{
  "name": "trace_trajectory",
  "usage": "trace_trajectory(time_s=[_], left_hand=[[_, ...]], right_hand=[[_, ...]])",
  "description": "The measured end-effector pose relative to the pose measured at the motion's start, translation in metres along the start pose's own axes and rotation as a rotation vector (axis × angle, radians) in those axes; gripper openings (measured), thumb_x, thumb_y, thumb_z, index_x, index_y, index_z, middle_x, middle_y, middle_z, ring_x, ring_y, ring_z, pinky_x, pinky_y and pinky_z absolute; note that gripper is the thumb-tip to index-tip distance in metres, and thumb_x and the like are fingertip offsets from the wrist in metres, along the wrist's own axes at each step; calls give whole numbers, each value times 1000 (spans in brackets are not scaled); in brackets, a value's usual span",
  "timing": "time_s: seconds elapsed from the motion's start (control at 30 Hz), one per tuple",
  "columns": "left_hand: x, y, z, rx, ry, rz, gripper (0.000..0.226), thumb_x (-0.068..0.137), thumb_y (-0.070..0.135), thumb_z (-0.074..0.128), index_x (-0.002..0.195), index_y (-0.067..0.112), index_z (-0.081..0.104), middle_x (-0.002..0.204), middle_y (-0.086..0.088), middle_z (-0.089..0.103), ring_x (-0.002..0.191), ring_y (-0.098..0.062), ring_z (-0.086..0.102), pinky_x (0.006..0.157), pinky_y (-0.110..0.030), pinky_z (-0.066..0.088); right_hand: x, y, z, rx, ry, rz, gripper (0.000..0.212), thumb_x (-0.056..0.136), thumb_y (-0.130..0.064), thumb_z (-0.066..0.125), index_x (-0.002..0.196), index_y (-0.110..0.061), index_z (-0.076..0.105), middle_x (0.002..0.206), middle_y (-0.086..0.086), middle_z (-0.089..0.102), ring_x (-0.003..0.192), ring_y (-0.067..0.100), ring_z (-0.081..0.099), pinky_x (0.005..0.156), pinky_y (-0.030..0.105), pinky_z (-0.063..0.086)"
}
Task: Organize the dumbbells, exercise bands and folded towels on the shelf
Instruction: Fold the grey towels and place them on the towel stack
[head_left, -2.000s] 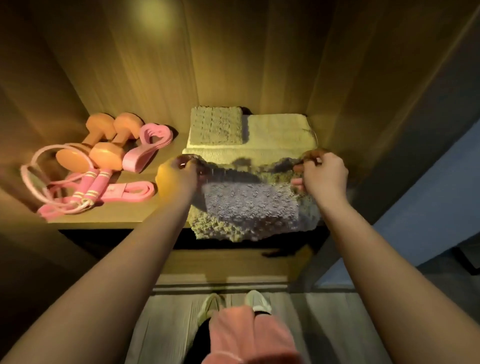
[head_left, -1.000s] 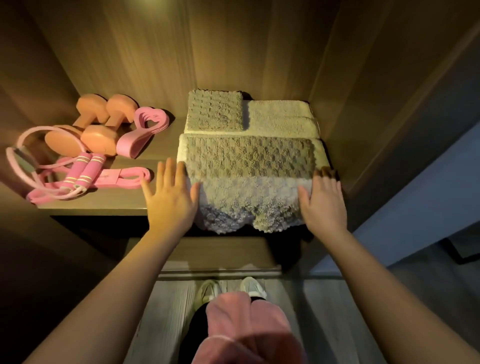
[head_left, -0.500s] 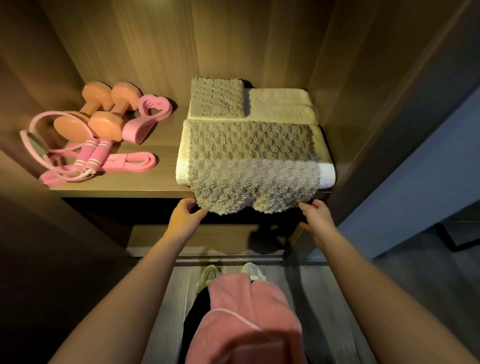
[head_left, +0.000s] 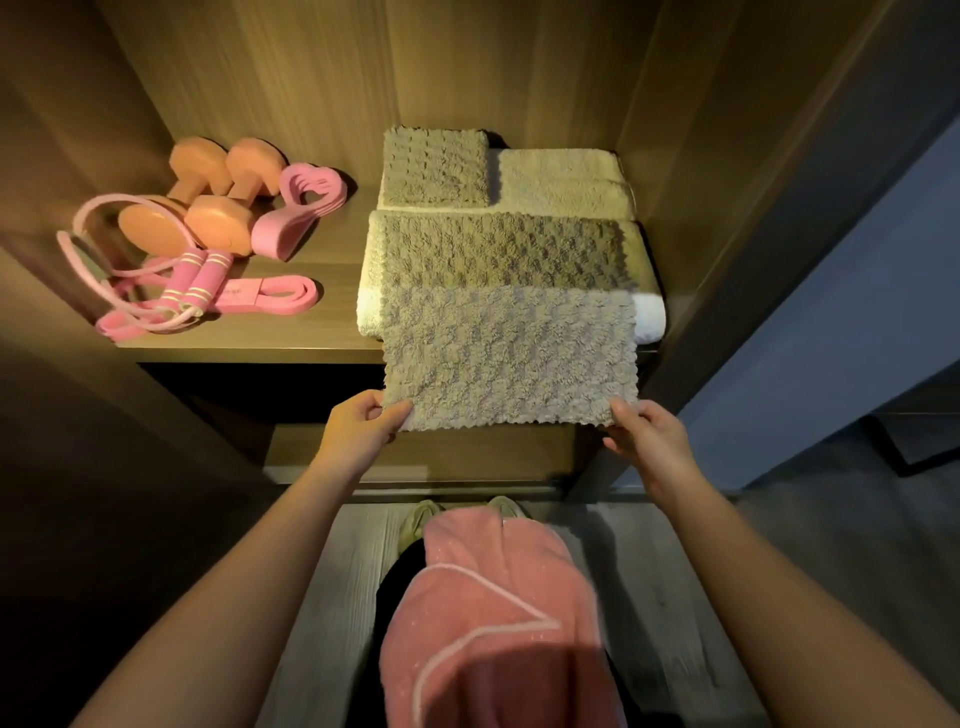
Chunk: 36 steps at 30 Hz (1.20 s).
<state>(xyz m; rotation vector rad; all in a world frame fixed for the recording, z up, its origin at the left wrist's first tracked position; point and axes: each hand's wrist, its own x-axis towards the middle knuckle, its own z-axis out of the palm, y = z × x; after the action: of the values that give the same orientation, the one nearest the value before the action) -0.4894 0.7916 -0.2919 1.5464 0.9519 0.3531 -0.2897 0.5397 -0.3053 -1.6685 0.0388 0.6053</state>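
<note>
A grey textured towel (head_left: 506, 332) lies over a white folded towel (head_left: 652, 319) on the right of the wooden shelf (head_left: 332, 291), its front half hanging past the shelf edge. My left hand (head_left: 363, 426) pinches its near left corner and my right hand (head_left: 647, 436) pinches its near right corner. Behind it lie a small grey folded towel (head_left: 436, 166) and a cream folded towel (head_left: 563, 182). On the left of the shelf stand two orange dumbbells (head_left: 208, 200), a pink band with a heart-shaped end (head_left: 298, 210), a flat pink band (head_left: 272, 296) and a pink skipping rope (head_left: 192, 283).
The shelf sits in a wooden cupboard with a back panel and side walls (head_left: 691, 156) close to the towels. A lower shelf (head_left: 441, 457) shows below the hanging towel. My feet and pink clothing (head_left: 488, 613) are on the grey floor beneath.
My hands left the towel's far edge on the shelf, drew back below the shelf edge, and now pinch the hanging near corners, holding the front half stretched out flat.
</note>
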Motion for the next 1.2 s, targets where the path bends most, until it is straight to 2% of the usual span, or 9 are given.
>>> trace_trajectory(time_s=[0.3,0.4,0.5,0.6,0.73,0.9,1.0,1.1,1.2], left_hand=[[-56,24,-12,-94,35,94,15,91,17,67,79,9,61,72,-9,59,67,-15,61,80,-39,52],[-70,30,-15,-112,48,109,12,92,14,66,81,10,61,74,-6,60,74,-19,66,74,-29,53],[-84,34,-17,-139,63,113,6,92,13,65,95,8,62,86,-4,68,85,-23,67,71,-24,54],[-94,37,-18,-198,96,100,23,92,10,65,112,9,54,96,-6,69,87,-20,69,74,-27,57],[-104,40,-19,-202,66,168,18,95,7,59,112,13,59,100,-4,67,88,-18,68,74,-23,58],[-96,44,-29,-193,-24,144,36,97,-3,37,115,8,67,113,-12,67,88,-24,71,79,-31,55],[-87,51,-30,-160,-45,188,35,96,-7,44,119,10,64,105,-7,70,85,-19,70,78,-27,58],[-74,60,-25,-37,51,245,13,95,9,59,102,11,69,82,0,71,66,-8,60,65,-21,51],[-50,71,-22,96,156,254,23,93,32,64,88,10,70,74,-4,63,64,-12,52,62,-27,43]], right_hand=[[-60,-22,-19,66,-23,-132,14,96,-21,60,83,-14,59,85,9,66,82,19,66,73,29,52],[-78,-26,-24,72,-34,-155,13,96,-20,60,85,-13,59,84,8,65,78,16,65,71,27,53],[-90,-26,-28,58,-40,-176,13,96,-19,60,85,-13,59,83,8,64,76,15,65,71,26,52],[-101,-28,-30,62,-34,-202,2,96,-15,60,94,-15,59,85,5,65,73,13,65,68,25,53],[-108,-34,-33,91,-32,-246,35,97,-7,55,125,-27,55,97,5,71,74,14,64,69,26,53],[-102,-49,-41,60,-81,-220,47,92,5,34,107,-17,72,116,8,68,100,20,66,77,29,52],[-96,-59,-41,-93,-146,-309,47,92,11,41,117,-19,67,110,-6,68,100,3,64,74,17,51],[-81,-69,-33,-157,-57,-403,21,95,-4,57,109,-11,70,94,-3,70,80,-4,65,65,9,47],[-57,-81,-20,-275,67,-494,12,95,-19,60,91,-12,68,92,2,65,83,9,59,76,23,44]])
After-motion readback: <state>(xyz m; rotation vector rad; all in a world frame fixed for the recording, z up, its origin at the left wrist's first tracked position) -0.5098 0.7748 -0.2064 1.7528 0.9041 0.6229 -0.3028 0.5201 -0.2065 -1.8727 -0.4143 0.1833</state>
